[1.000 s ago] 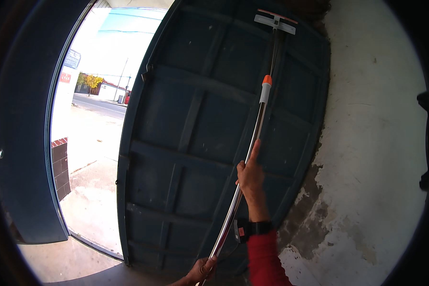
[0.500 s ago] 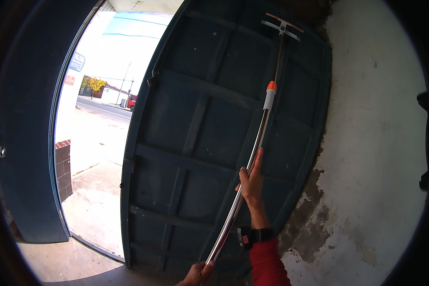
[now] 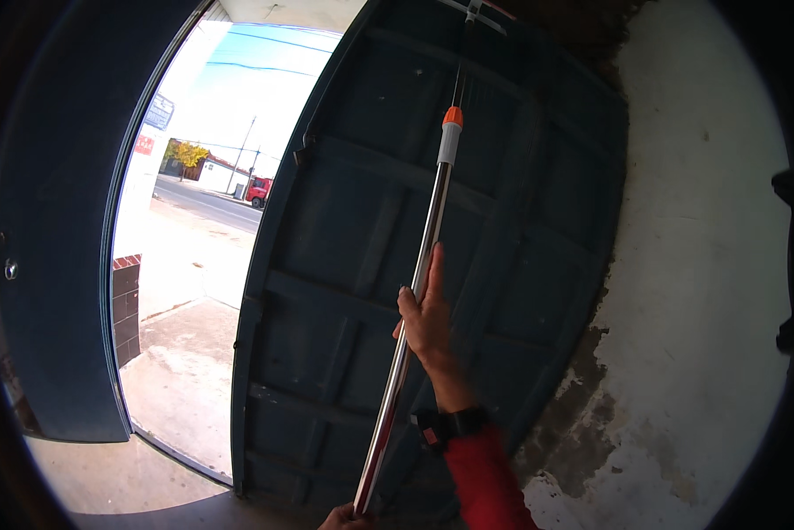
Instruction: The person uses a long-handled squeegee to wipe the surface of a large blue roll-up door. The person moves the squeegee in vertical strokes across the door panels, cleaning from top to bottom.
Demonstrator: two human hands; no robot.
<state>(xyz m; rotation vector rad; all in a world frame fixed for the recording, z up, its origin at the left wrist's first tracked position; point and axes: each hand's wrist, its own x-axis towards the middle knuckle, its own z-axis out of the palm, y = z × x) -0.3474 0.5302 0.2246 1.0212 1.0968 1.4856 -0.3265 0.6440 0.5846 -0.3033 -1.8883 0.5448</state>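
Observation:
A long silver telescopic pole (image 3: 433,208) with a grey and orange collar (image 3: 451,132) slants up in front of a dark metal door leaf (image 3: 326,238). At its top is a T-shaped squeegee head (image 3: 474,12), white, partly cut off by the upper edge and close to the upper part of the door. My right hand (image 3: 428,322) is closed round the middle of the pole, thumb on the left, forefinger pointing up along it. Lower down, my left hand (image 3: 346,519) grips the pole near its bottom end, mostly below the lower edge of the head view.
A bright doorway (image 3: 189,265) on the left opens to pavement and a street with a red vehicle (image 3: 258,192). Left of it stands another dark door leaf (image 3: 57,265) with a round lock. A peeling white wall (image 3: 697,247) rises at the right.
The pole and both hands have shifted left in the view. The squeegee head has moved up and left, partly out of the picture. My left hand is lower. The view has turned slightly.

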